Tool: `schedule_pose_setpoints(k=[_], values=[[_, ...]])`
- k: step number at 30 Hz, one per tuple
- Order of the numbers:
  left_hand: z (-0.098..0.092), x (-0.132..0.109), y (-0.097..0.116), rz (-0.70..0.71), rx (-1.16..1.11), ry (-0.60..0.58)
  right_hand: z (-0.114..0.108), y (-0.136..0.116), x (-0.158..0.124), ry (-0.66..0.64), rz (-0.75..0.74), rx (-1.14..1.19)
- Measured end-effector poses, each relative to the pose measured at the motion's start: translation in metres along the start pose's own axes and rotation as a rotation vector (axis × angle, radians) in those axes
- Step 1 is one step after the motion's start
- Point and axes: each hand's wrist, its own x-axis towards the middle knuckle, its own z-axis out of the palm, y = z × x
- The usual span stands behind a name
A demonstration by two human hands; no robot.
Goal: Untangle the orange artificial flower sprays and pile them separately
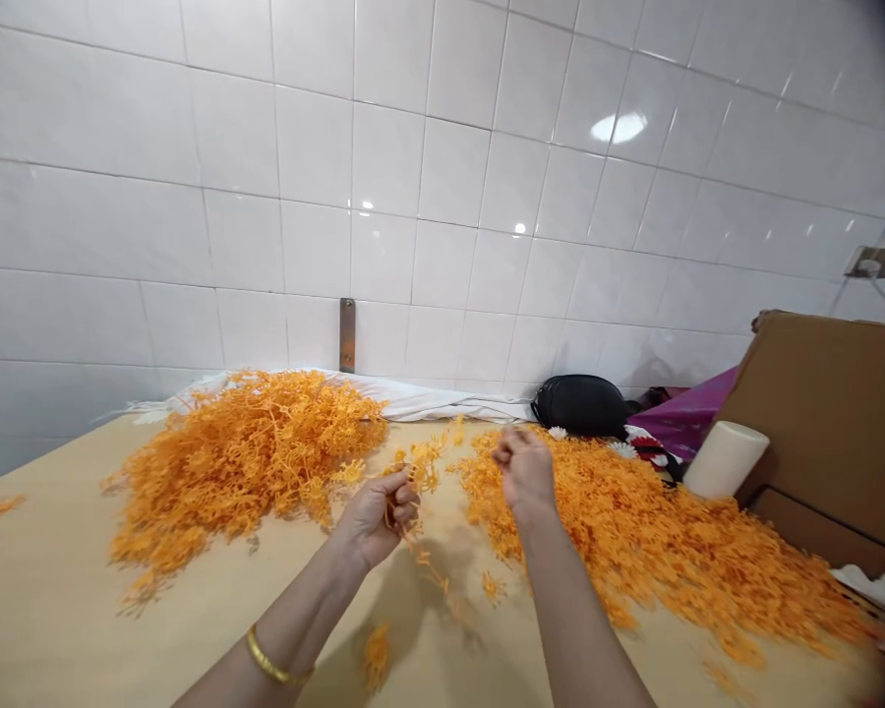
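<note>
My left hand [383, 511] is closed around a small bunch of orange plastic flower pieces [422, 462]. A thin strand of the pieces trails below it over the table. To its right, at the near edge of the right-hand heap of orange flower pieces [634, 521], is my right hand [523, 464]. Its fingers are pinched together, and whatever they may hold is too small or blurred to name. A second large heap of tangled orange flower pieces [251, 462] lies left of my left hand. Between my forearms a loose orange piece [376, 657] rests on the tabletop.
The pale wooden table [59, 610] meets a white tiled wall. At the back lie a white cloth [449, 401] and a black case [581, 403]. A white roll [727, 459], purple fabric [689, 413] and a cardboard box [833, 423] stand at the right.
</note>
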Motion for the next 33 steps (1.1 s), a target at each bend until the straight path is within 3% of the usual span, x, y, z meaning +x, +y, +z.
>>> schedule_pose_setpoints(k=[4, 7, 12, 17, 24, 28, 33], values=[[-0.011, 0.002, 0.005, 0.039, -0.085, 0.092, -0.029, -0.012, 0.019, 0.205, -0.003, -0.044], [-0.013, 0.002, 0.01, 0.06, -0.109, 0.091, -0.034, -0.015, 0.02, 0.197, 0.005, -0.119], [-0.01, 0.0, 0.018, 0.094, -0.108, 0.09, -0.018, -0.011, 0.01, 0.009, 0.02, -0.3], [-0.005, -0.006, 0.033, 0.206, -0.112, 0.106, -0.009, -0.022, -0.007, -0.324, -0.15, -0.673], [0.002, -0.014, 0.045, 0.317, -0.118, 0.135, 0.022, -0.025, -0.051, -0.812, 0.006, -0.715], [0.005, -0.02, 0.048, 0.326, -0.087, 0.117, 0.026, -0.016, -0.053, -0.827, 0.114, -0.746], [0.01, -0.022, 0.047, 0.337, -0.06, 0.081, 0.019, -0.02, -0.045, -0.815, 0.146, -0.536]])
